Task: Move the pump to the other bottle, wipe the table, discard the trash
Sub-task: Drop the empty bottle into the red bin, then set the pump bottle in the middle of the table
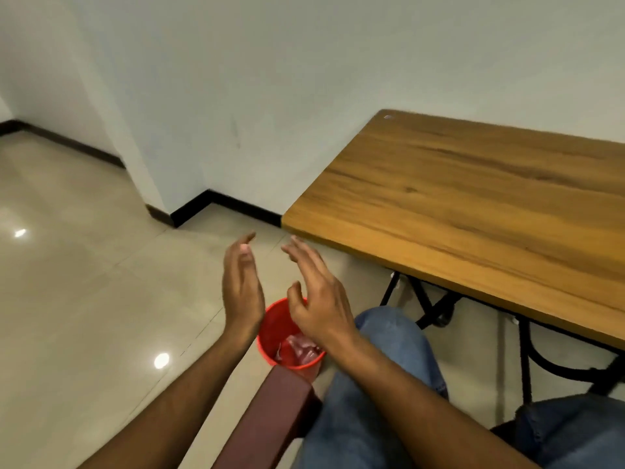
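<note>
A red trash bin (274,333) stands on the floor by the left end of the table, partly behind my hands. Crumpled pale trash (301,350) lies inside it. My left hand (240,287) and my right hand (316,292) hover above the bin, palms facing each other, fingers spread and holding nothing. The wooden table (473,204) stretches to the right; the part in view carries no bottle or pump.
A dark red chair arm (270,414) juts out below the bin. My knees in blue jeans (382,377) sit under the table's edge. Black metal table legs (436,306) stand at right. Glossy tiled floor (84,282) and a white wall corner (176,184) lie to the left.
</note>
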A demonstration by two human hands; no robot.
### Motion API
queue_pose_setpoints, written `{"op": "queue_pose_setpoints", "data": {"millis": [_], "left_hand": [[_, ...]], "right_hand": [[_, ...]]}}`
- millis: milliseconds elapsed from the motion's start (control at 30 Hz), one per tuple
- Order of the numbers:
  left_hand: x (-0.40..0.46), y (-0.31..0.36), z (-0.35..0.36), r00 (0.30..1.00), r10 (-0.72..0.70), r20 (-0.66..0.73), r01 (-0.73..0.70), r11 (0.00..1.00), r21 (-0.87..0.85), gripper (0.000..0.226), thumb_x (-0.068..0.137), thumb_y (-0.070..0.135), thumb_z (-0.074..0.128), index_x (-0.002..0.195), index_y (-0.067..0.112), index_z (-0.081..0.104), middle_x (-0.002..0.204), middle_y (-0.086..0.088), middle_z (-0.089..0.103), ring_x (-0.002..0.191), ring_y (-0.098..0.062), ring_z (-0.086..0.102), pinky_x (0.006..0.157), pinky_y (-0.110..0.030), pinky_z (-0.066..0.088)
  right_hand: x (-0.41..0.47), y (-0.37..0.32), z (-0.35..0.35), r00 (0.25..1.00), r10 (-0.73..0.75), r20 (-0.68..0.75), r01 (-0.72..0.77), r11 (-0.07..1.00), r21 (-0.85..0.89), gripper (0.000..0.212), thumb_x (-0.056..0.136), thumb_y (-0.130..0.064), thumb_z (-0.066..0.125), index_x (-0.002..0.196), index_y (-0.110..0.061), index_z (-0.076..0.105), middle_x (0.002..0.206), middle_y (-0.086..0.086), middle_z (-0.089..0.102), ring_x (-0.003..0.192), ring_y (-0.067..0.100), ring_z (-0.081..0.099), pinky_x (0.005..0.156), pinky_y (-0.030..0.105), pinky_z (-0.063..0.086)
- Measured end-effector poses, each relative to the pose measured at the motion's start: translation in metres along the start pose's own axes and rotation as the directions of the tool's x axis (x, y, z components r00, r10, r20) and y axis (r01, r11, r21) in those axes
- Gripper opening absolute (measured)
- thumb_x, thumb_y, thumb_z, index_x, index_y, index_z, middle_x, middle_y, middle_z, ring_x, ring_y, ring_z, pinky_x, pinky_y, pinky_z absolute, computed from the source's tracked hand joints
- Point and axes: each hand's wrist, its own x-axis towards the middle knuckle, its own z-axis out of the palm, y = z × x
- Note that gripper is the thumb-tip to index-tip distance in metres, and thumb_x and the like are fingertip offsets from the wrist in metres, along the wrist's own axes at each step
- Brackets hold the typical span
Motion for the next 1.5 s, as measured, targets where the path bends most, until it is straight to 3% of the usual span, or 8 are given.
{"op": "queue_pose_setpoints", "data": {"millis": [133, 267, 367, 567, 867, 1067, 1300, 1500], "left_hand": [[0.003, 0.105, 0.024, 0.929, 0.352, -0.111, -0.369, 0.894, -0.255, 0.033, 0.113, 0.026, 0.033, 0.139, 0.015, 0.049, 0.139, -0.001, 0.057, 0.138, -0.023, 0.053, 0.116, -0.051, 0.041], [-0.016, 0.19, 0.087, 0.865, 0.501, -0.007, -0.465, 0.797, -0.384, 0.03, 0.112, 0.019, 0.037, 0.139, 0.01, 0.046, 0.138, -0.01, 0.057, 0.136, -0.029, 0.053, 0.115, -0.054, 0.041], [-0.049, 0.227, 0.162, 0.809, 0.542, 0.229, -0.354, 0.759, -0.546, 0.041, 0.112, 0.036, 0.033, 0.135, 0.01, 0.055, 0.137, -0.016, 0.062, 0.133, -0.028, 0.058, 0.113, -0.054, 0.044], [-0.148, 0.279, 0.296, 0.662, 0.439, 0.608, 0.044, 0.786, -0.616, 0.068, 0.105, 0.058, 0.025, 0.13, 0.01, 0.066, 0.129, -0.003, 0.072, 0.126, -0.016, 0.066, 0.112, -0.043, 0.05], [-0.232, 0.332, 0.401, 0.218, 0.252, 0.943, 0.308, 0.899, -0.311, 0.075, 0.104, 0.062, 0.008, 0.159, 0.023, 0.04, 0.166, -0.004, 0.04, 0.152, -0.017, 0.039, 0.125, -0.039, 0.027], [-0.245, 0.334, 0.425, 0.124, 0.113, 0.986, 0.394, 0.906, -0.153, 0.087, 0.1, 0.067, -0.002, 0.164, 0.015, 0.027, 0.172, -0.009, 0.027, 0.159, -0.023, 0.024, 0.127, -0.039, 0.019], [-0.248, 0.319, 0.429, 0.088, 0.121, 0.989, 0.349, 0.926, -0.144, 0.089, 0.099, 0.068, -0.003, 0.159, 0.018, 0.039, 0.165, -0.009, 0.04, 0.154, -0.023, 0.036, 0.124, -0.035, 0.025], [-0.201, 0.3, 0.404, 0.206, 0.188, 0.96, 0.298, 0.923, -0.244, 0.096, 0.08, 0.081, 0.005, 0.154, 0.033, 0.045, 0.154, 0.009, 0.05, 0.143, -0.008, 0.044, 0.123, -0.032, 0.026]], "right_hand": [[-0.011, -0.053, -0.095, 0.898, -0.262, -0.353, 0.26, 0.964, -0.052, 0.057, 0.083, 0.01, 0.065, 0.138, -0.005, 0.064, 0.145, 0.012, 0.059, 0.133, 0.021, 0.059, 0.104, 0.035, 0.053], [-0.016, -0.051, -0.211, 0.744, -0.22, -0.631, 0.191, 0.975, -0.114, 0.053, 0.083, 0.012, 0.069, 0.135, 0.001, 0.062, 0.139, 0.017, 0.057, 0.134, 0.015, 0.054, 0.107, 0.027, 0.048], [-0.028, -0.026, -0.303, 0.6, -0.137, -0.788, 0.043, 0.989, -0.14, 0.051, 0.087, 0.008, 0.068, 0.136, -0.004, 0.06, 0.139, 0.012, 0.055, 0.131, 0.003, 0.052, 0.104, 0.013, 0.043], [-0.066, 0.039, -0.416, 0.242, -0.101, -0.965, -0.188, 0.971, -0.149, 0.047, 0.088, 0.0, 0.066, 0.132, -0.014, 0.06, 0.139, 0.008, 0.052, 0.132, 0.02, 0.054, 0.107, 0.031, 0.05], [-0.121, 0.093, -0.48, -0.178, -0.121, -0.977, -0.389, 0.92, -0.043, 0.044, 0.086, -0.014, 0.065, 0.129, -0.013, 0.059, 0.138, 0.007, 0.051, 0.127, 0.019, 0.05, 0.095, 0.053, 0.054], [-0.146, 0.125, -0.469, -0.166, 0.309, -0.936, -0.427, 0.833, 0.351, 0.067, 0.093, -0.068, 0.04, 0.138, -0.021, 0.057, 0.14, 0.001, 0.058, 0.113, 0.018, 0.062, 0.087, 0.037, 0.052], [-0.143, 0.119, -0.469, -0.17, 0.343, -0.924, -0.417, 0.824, 0.383, 0.047, 0.112, -0.047, 0.036, 0.122, -0.019, 0.073, 0.08, -0.019, 0.064, 0.078, 0.001, 0.063, 0.067, 0.026, 0.045], [-0.112, 0.12, -0.444, 0.063, 0.407, -0.911, -0.364, 0.859, 0.358, 0.043, 0.111, -0.046, 0.04, 0.116, -0.024, 0.076, 0.094, -0.007, 0.078, 0.084, 0.01, 0.074, 0.07, 0.031, 0.058]]}}
